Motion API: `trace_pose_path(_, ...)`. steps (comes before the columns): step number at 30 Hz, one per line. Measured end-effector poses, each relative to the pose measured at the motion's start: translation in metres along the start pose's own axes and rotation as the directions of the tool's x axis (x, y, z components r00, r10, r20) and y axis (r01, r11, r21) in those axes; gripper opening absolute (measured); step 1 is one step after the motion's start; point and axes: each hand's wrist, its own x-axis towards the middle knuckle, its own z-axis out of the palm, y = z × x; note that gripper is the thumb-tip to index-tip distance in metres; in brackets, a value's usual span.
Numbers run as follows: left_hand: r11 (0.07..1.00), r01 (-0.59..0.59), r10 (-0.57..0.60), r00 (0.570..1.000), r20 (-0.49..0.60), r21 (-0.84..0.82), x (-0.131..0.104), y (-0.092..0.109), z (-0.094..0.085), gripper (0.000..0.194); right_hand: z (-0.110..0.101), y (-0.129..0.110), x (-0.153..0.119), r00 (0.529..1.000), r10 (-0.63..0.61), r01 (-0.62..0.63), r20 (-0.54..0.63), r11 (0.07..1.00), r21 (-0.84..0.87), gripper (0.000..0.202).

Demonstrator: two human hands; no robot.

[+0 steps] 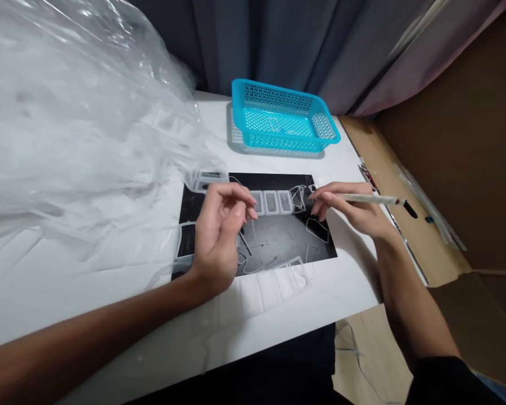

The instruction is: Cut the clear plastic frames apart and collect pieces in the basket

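My left hand point(219, 242) hovers over a black sheet point(278, 242), its fingers curled in towards the thumb. Whatever lies between those fingertips is too small to make out. Right beside them runs a strip of clear plastic frames point(272, 202) across the sheet. At the strip's other end is my right hand point(354, 211), closed around a pale pen-like stick point(369, 198) with a dark end pointing right. Loose clear plastic outlines point(318, 229) lie on the sheet below my right fingers. Another translucent plastic strip point(274, 287) rests along the sheet's near edge.
A large clear plastic bag point(80, 124) of whitish pieces fills the left of the white table point(152, 349). Behind the sheet stands a blue mesh basket point(284, 140). Cardboard point(468, 191) rises on the right, and a dark curtain point(287, 39) hangs behind.
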Motion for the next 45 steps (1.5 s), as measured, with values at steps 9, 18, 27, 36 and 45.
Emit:
trace_pose_path(9, 0.948, 0.099, -0.16, 0.97, 0.183, 0.303, 0.027, 0.014, -0.011, 0.012, -0.002, -0.004, -0.003, 0.979, -0.036, 0.102, 0.202, 0.941, -0.324, 0.037)
trace_pose_path(18, 0.701, -0.459, -0.412, 0.364, 0.836, 0.546, 0.08, 0.084, -0.054, 0.04, 0.007, 0.001, -0.01, 0.968, 0.084, -0.008, 0.236, 0.952, -0.306, 0.011)
trace_pose_path(27, 0.676, -0.447, -0.484, 0.331, 0.81, 0.586, 0.07, 0.051, -0.066, 0.018, 0.027, -0.004, -0.029, 0.991, 0.135, -0.134, 0.0, 0.98, -0.147, 0.02)
trace_pose_path(36, 0.82, -0.035, -0.46, 0.554, 0.694, 0.572, 0.071, 0.053, -0.047, 0.027, 0.035, 0.002, -0.041, 0.958, 0.279, -0.273, -0.062, 0.958, 0.082, 0.03)
trace_pose_path(45, 0.86, 0.276, -0.5, 0.63, 0.595, 0.43, 0.036, 0.015, -0.028, 0.036, 0.039, 0.011, -0.039, 0.981, 0.123, -0.143, -0.151, 0.98, -0.134, 0.028)
